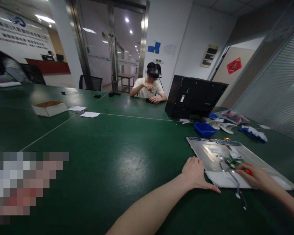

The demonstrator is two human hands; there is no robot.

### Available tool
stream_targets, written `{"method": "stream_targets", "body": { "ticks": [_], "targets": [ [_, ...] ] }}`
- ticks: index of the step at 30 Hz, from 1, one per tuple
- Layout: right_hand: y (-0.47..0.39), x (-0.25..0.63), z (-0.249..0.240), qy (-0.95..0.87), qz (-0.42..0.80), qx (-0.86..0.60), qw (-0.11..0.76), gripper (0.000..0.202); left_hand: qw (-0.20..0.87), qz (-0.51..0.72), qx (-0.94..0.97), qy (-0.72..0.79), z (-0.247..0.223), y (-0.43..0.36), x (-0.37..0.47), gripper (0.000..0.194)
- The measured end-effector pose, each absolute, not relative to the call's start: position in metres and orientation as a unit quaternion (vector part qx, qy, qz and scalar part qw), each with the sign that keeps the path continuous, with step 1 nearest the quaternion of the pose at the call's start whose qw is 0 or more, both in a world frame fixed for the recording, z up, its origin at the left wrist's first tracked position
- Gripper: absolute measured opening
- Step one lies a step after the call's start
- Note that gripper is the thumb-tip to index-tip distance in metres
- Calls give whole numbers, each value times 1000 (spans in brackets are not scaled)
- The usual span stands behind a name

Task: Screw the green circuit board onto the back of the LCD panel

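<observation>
A silver flat display panel [257,163] lies on the green table with its metal back up. On it sits a small green circuit board [235,161], and grey cables [235,179] run from there over the near edge onto the table. My left hand [194,173] rests at the panel's left edge, thumb stretched out along the near corner. My right hand [256,176] is closed over the board, gripping what looks like a screwdriver [248,171]. Only its red handle shows; its tip is hidden by my fingers.
Behind the panel are a blue tray [205,129], a black monitor housing [194,98], gloves [253,133] and a plastic bag [232,116]. A white box [49,108] and papers [89,114] lie left. Another person [150,85] works across the table.
</observation>
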State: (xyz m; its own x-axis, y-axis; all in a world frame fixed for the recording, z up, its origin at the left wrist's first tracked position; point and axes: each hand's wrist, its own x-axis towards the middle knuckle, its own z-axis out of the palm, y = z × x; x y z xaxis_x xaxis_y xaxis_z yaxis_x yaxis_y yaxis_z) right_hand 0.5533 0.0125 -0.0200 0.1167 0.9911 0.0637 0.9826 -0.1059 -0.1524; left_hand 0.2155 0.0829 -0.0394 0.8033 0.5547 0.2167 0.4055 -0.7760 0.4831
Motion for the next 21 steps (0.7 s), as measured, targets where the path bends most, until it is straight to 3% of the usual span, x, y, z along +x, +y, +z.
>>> {"method": "stream_targets", "body": {
  "ticks": [6, 13, 21],
  "targets": [
    [27, 529, -26, -650, -26, -757, 66, 44, 235, 172, 930, 224, -37, 85, 211, 110],
    [39, 480, -31, -593, -87, -800, 45, 59, 196, 121, 952, 200, -39, 80, 215, 92],
    [42, 449, -47, -596, -80, -797, 63, 49, 152, 133, 955, 220, -40, 68, 210, 79]
  ]
}}
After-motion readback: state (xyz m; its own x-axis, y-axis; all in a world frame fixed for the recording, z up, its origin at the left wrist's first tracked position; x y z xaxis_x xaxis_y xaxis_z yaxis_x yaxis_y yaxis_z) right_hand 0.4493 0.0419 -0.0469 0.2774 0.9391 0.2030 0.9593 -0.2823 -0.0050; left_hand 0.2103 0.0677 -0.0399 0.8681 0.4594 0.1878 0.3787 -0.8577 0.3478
